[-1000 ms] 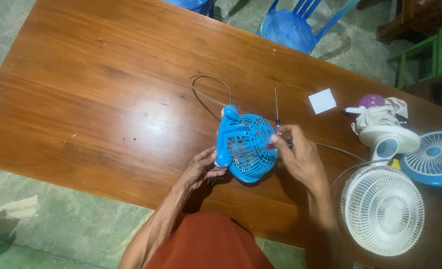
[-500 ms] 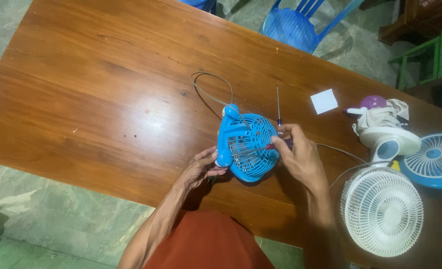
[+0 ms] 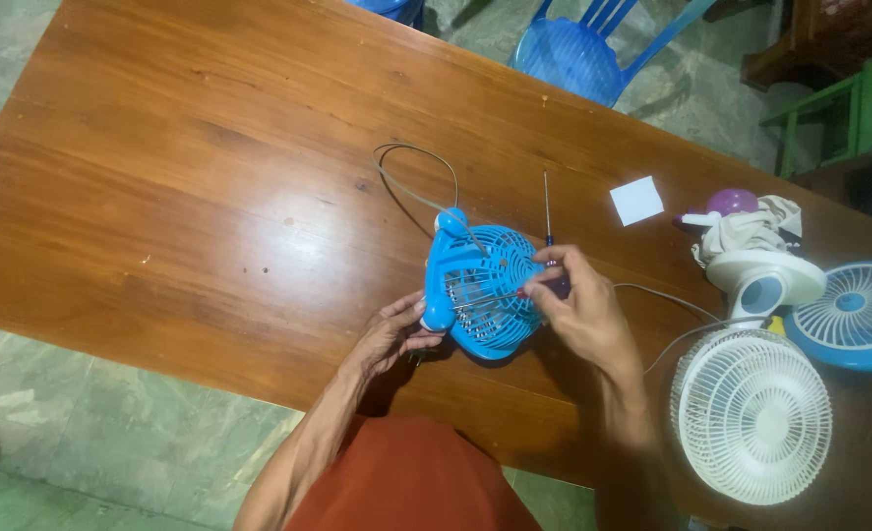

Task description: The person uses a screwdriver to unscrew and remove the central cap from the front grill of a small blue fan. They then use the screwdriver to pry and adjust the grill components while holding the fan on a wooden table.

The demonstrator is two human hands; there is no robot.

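Your wooden table (image 3: 210, 187) carries a blue fan (image 3: 485, 290), screwdriver (image 3: 547, 211), paper square (image 3: 636, 200), white fan (image 3: 751, 413).

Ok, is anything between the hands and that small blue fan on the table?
Nothing visible. The left hand already grips the small blue plastic fan at its base side, and the right hand is against its grille edge. A thin screwdriver lies just beyond on the brown wooden table.

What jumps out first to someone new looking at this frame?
The small blue fan mid-table, gripped by the left hand at its base and by the right hand, with a screwdriver lying just behind. Next, the white fan and another blue fan crowd the right edge.
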